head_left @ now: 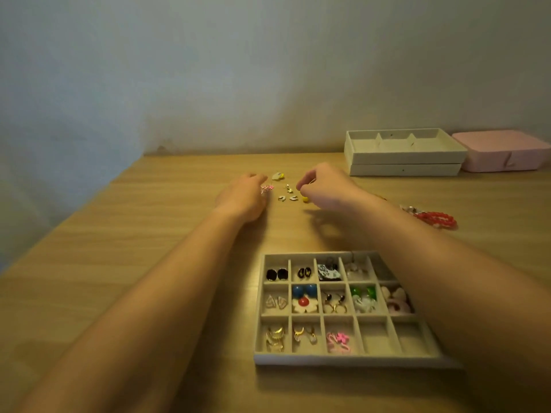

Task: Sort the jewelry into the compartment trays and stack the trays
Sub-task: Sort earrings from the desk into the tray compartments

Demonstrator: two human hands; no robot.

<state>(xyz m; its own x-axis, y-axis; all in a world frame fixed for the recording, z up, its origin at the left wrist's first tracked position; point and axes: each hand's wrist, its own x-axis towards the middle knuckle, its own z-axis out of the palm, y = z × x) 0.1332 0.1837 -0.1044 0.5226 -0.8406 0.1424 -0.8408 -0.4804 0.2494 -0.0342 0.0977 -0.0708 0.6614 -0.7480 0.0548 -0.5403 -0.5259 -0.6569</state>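
Left grip rests low on the counter with its fingers curled in. A little pink piece sits right at its fingertips. It is too blurry to tell if the fingers pinch it or only touch it. Right grip is a bit off the wood, with its fingers bent down and the tips close together. Whether it holds anything cannot be told. A small yellow piece lies just under it.

Closest is the sorting tray, flat on the counter between the two arms. The right arm covers its far right corner. It has three rows of little boxes. The near row holds gold pieces in its two left boxes and pink pieces in the third. The middle row holds blue balls with a white flower, and green bits. The far row holds black ovals.

Past the tray, between the two grips, lie two small white curved pieces, a tiny gold piece and a white and yellow piece. Off to the right is a red bead bracelet.

Far back by the wall, two pale trays sit one on top of the other. A pink box is just beside them.
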